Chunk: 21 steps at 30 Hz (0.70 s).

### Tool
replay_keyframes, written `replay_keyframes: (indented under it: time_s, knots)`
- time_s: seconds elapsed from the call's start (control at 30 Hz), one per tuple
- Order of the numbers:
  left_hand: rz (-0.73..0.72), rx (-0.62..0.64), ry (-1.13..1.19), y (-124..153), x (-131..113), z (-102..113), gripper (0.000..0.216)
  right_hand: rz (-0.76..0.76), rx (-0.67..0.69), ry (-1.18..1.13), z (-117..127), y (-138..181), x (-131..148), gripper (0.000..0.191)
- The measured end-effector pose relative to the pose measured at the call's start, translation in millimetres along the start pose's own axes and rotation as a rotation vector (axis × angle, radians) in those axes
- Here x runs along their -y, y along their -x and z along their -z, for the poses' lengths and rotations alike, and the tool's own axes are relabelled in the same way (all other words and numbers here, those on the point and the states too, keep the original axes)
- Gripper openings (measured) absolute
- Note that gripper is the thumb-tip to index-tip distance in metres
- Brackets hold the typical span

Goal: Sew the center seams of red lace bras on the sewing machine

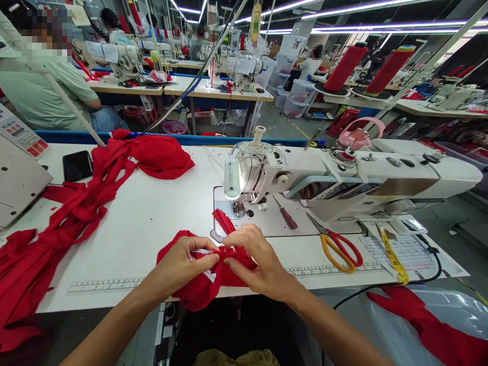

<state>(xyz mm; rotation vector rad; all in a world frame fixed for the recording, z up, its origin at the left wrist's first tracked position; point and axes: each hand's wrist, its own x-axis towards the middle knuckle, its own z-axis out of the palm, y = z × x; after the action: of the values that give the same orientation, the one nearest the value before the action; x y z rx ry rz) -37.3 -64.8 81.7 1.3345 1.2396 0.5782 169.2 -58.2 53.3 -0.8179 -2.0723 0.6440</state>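
Observation:
My left hand (190, 264) pinches a bunched piece of red fabric (200, 297) between thumb and fingers. White patches, perhaps a label or lining, show on the fabric near that thumb. Close beside it, my right hand (261, 259) is closed on the same fabric, thumb and index finger together at a fold. A narrow red strip sticks up from the cloth toward the sewing machine (267, 170). The cloth lies at the front edge of the white table and partly hangs over it, just in front of the presser foot (239, 208).
Scissors (339, 249) and an awl-like tool (285, 213) lie to the right, near a yellow tape measure (392, 254). Long red fabric strips (76, 218) and a phone (78, 165) are on the left. A clear bin (450, 310) holds red cloth. A person (49, 91) sits beyond the table.

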Motion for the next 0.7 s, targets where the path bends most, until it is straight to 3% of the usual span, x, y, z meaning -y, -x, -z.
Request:
replay_keyframes:
  time_s: [0.1,0.2,0.3,0.5,0.7]
  knots:
    - [0.062,0.011,0.021,-1,1,2,0.022,-0.177,0.120,-0.189,5,0,-3,0.039]
    - [0.113,0.045,0.048,-2,2,4,0.026,-0.329,0.177,-0.368,6,-1,-6,0.031]
    - [0.115,0.072,0.055,-4,2,4,0.027,-0.380,0.173,-0.465,5,-2,-9,0.027]
    - [0.119,0.059,0.083,-6,4,0,0.030,-0.365,0.147,-0.458,2,-1,-11,0.024]
    - [0.108,0.063,0.117,-6,5,-1,0.035,-0.054,-0.050,0.051,5,2,4,0.013]
